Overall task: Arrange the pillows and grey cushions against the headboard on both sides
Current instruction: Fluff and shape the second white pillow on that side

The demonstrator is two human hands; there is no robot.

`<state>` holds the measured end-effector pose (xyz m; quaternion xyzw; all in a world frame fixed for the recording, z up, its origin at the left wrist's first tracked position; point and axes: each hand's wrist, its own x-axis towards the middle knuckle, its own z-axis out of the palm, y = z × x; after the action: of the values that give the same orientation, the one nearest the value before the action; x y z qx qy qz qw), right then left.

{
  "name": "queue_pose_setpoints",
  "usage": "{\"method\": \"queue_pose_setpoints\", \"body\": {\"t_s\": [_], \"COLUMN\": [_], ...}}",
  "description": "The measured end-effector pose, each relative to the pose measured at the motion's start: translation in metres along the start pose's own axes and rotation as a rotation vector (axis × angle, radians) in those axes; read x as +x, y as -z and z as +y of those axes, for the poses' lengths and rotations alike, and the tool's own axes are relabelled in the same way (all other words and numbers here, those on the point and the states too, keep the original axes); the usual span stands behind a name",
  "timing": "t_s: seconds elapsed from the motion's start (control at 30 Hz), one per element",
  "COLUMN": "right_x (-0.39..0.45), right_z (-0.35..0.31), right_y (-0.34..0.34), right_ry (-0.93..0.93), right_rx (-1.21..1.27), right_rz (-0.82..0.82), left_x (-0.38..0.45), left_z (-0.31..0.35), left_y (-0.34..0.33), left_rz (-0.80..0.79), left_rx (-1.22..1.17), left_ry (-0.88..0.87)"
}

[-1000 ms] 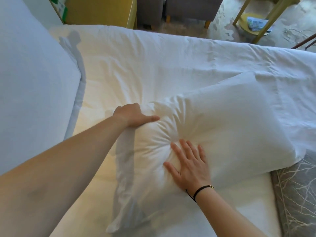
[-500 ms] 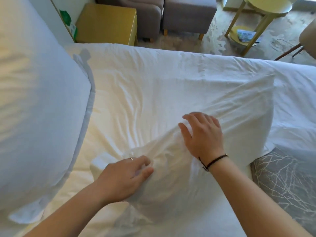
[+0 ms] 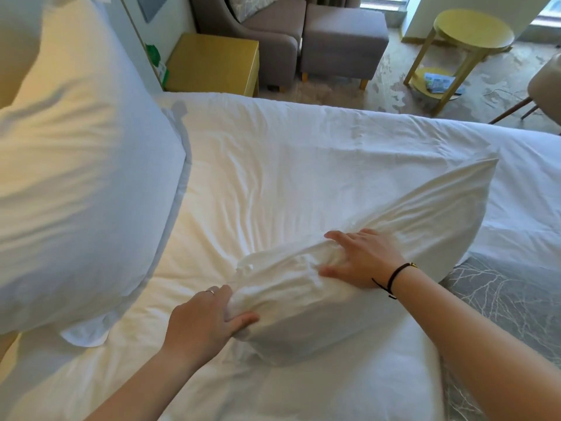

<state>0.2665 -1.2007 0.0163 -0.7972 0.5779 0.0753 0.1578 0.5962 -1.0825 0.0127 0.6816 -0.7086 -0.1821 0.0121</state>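
My left hand [image 3: 206,320] grips the near corner of the pillow [image 3: 364,238], thumb curled over the top and fingers tucked under the bunched fabric. My right hand [image 3: 361,258] lies flat on the pillow just beyond and to the right of the left one, fingers spread and straight, pressing into a crease. The pillow lies on the bed [image 3: 273,141], stretching away from both hands toward the far right. A second pillow [image 3: 79,177] stands well to the left of my left hand. A grey cushion [image 3: 504,302] with a branch pattern lies just right of my right wrist, partly under the pillow's edge. Compared with 0.5 s ago, my right hand has flattened and slid nearer, and the corner under my left hand has lifted and bunched more.
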Motion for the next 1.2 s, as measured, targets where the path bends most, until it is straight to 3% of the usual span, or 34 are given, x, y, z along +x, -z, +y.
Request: {"method": "queue_pose_setpoints", "body": {"t_s": [0.1, 0.2, 0.33, 0.47, 0.67, 0.8, 0.93, 1.2], "right_x": [-0.014, -0.025, -0.033, -0.028, -0.022, -0.022, -0.005, 0.102], "right_z": [0.009, 0.018, 0.043, 0.057, 0.039, 0.03, 0.008, -0.133], "right_y": [0.001, -0.004, -0.004, -0.002, -0.002, 0.002, 0.036, 0.13], "right_ry": [0.082, 0.149, 0.103, 0.083, 0.114, 0.027, -0.053, 0.2], "right_rx": [-0.031, -0.062, -0.094, -0.153, -0.283, -0.179, 0.033, 0.063], "right_rz": [0.034, 0.048, -0.028, -0.094, 0.067, 0.25, 0.374, 0.417], "left_x": [-0.009, -0.012, -0.006, -0.003, 0.0, -0.005, -0.008, -0.022], "left_z": [0.012, 0.031, 0.044, 0.047, 0.05, 0.049, 0.04, -0.046], "left_y": [-0.003, -0.009, -0.013, -0.01, 0.001, 0.015, 0.037, 0.09], "left_rz": [0.087, 0.035, -0.041, -0.02, -0.046, -0.033, 0.088, 0.299], "left_rx": [0.01, -0.004, 0.01, 0.047, -0.026, -0.133, -0.316, -0.844], "left_ry": [-0.093, -0.093, -0.052, -0.088, -0.077, -0.06, 0.001, 0.059]}}
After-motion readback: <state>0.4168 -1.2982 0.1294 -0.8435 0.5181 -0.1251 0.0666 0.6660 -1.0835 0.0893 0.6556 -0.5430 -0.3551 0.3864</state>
